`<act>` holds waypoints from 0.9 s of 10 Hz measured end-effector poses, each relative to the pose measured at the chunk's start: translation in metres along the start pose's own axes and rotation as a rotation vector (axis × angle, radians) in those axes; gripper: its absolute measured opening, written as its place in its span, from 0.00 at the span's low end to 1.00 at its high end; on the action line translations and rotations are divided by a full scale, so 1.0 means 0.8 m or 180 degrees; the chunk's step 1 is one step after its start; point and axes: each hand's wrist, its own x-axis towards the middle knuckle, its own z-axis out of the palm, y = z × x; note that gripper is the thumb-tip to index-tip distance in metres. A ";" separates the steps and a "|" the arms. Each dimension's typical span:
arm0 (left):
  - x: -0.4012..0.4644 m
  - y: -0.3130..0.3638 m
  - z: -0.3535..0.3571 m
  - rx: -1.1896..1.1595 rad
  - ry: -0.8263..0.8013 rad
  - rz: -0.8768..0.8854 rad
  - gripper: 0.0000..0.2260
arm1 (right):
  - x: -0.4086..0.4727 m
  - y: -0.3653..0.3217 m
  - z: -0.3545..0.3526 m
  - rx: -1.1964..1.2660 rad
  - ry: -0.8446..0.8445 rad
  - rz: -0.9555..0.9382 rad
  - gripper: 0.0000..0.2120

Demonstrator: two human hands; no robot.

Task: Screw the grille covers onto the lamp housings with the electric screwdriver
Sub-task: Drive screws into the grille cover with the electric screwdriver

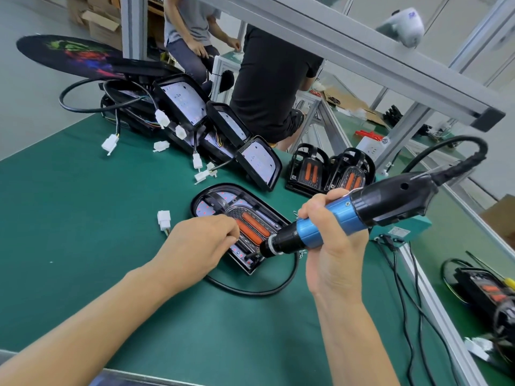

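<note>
Nearest, on the green counter (83, 218), the right hand (334, 246) is wrapped round the blue electric screwdriver (342, 218), whose bit meets the near corner of a lamp housing (211, 201), while the left hand (200, 240) rests curled on its grille cover (250, 227), seemingly pinching a screw I cannot make out. This unit looks mid-fastening. Beyond it, two finished-looking units (328, 174) stand upright, and a pile of bare housings (195, 115) still awaits covers, so much seems left.
</note>
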 end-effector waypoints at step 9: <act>0.201 0.075 0.079 0.1010 -0.1247 0.0013 0.09 | 0.034 -0.026 -0.098 0.0724 0.1703 0.0518 0.05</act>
